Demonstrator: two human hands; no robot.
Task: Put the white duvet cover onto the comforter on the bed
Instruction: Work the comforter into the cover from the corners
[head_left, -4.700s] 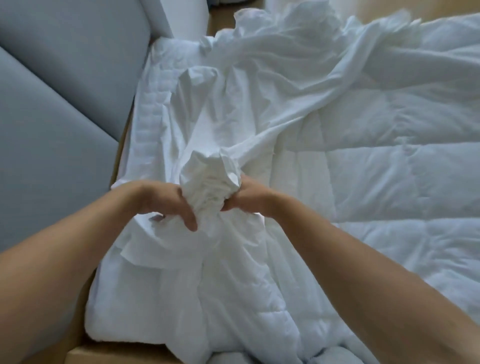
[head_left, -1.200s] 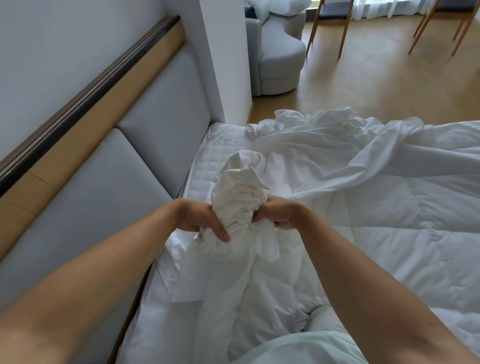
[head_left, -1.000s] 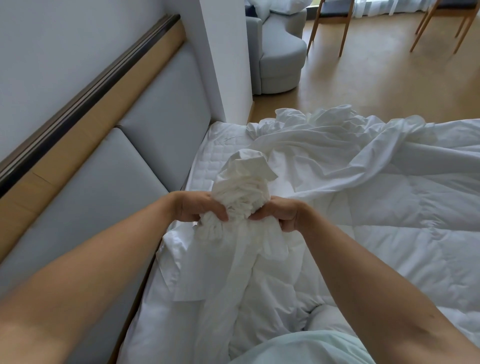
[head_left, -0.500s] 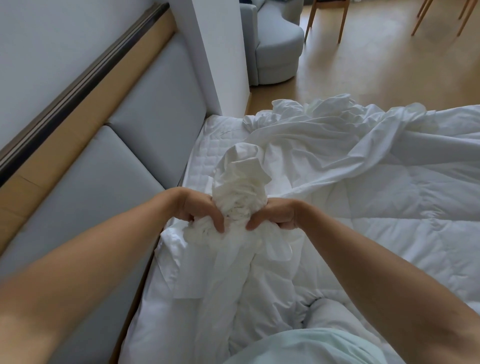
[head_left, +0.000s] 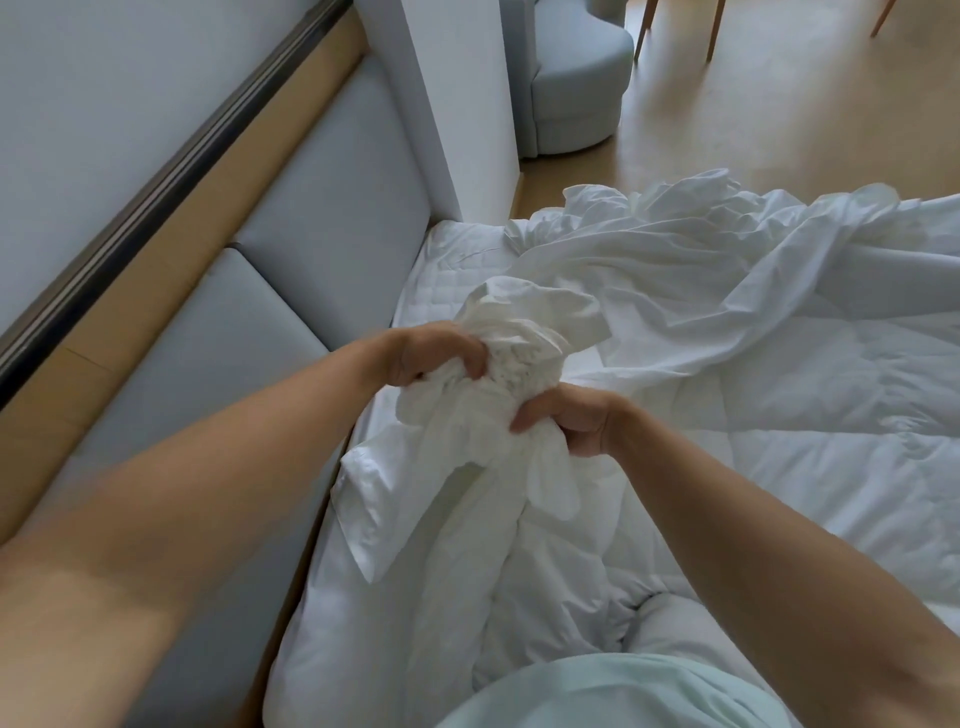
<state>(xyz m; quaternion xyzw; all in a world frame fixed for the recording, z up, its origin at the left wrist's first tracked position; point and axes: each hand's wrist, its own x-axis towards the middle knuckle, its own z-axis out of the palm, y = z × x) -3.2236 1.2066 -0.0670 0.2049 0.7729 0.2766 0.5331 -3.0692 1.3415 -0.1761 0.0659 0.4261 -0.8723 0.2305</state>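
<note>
Head view: left hand (head_left: 431, 353) clenched round bunched end of white duvet cover (head_left: 524, 332), fingers curled into cloth, on side nearer grey headboard (head_left: 291, 332). Right hand (head_left: 566, 421) gripped same bunch lower down, on side away from headboard, fingers pinching folds. Bunch held above comforter (head_left: 831, 441); rest of cover trailed crumpled across comforter, away from headboard. Comforter lay spread, near edge just beside headboard base. Grey armchair (head_left: 571, 78) stood on wooden floor (head_left: 779, 119) beyond headboard's far end.
</note>
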